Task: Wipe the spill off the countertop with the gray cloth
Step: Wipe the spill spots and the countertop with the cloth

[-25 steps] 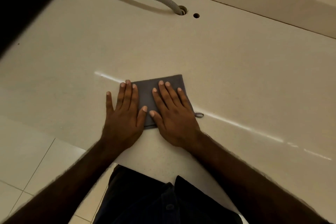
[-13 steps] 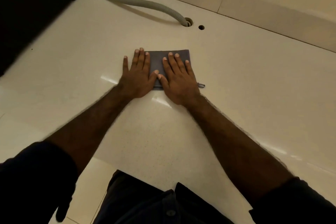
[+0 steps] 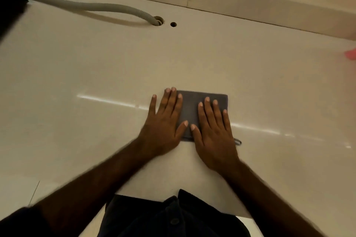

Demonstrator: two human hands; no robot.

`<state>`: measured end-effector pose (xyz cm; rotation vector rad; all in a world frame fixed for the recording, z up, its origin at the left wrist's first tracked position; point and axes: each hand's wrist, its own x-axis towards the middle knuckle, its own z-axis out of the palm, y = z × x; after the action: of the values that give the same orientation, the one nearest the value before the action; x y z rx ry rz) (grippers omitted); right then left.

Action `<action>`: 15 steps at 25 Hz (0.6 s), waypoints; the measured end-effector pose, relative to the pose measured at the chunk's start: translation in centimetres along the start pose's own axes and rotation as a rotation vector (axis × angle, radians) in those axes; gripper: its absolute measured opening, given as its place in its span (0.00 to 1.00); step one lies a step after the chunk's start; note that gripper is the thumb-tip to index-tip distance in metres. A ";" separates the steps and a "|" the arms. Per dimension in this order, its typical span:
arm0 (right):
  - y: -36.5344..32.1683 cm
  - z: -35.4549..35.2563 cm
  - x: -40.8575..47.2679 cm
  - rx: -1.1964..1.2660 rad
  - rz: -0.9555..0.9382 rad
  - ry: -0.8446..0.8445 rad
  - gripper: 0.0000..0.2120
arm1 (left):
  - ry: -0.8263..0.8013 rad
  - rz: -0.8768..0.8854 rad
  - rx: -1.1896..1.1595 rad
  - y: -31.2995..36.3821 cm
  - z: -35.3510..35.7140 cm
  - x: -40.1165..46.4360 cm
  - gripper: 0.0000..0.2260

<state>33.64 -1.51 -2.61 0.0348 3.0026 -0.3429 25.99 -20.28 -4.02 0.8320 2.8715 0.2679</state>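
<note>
A folded gray cloth lies flat on the pale countertop, a little right of centre. My left hand presses flat on the cloth's left edge, fingers spread, partly on the bare counter. My right hand lies flat on the cloth's right half. A small hanging loop sticks out at the cloth's near right corner. No spill shows clearly; only a bright streak of reflected light crosses the counter.
A ribbed grey hose runs from the far left into a hole in the counter, with a smaller hole beside it. A low backsplash lines the far edge. Something pink sits at the right edge.
Both hands slid the cloth away toward the hose, then pulled it back toward me. The palms stayed flat on it throughout.
</note>
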 end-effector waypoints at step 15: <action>8.4 -3.6 8.1 0.015 0.308 -0.009 0.35 | -0.026 0.156 0.115 4.8 -0.3 15.4 0.33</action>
<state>25.48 7.52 -1.96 0.4879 2.9211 -0.3293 15.49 -8.06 -4.00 1.0742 2.8244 0.1076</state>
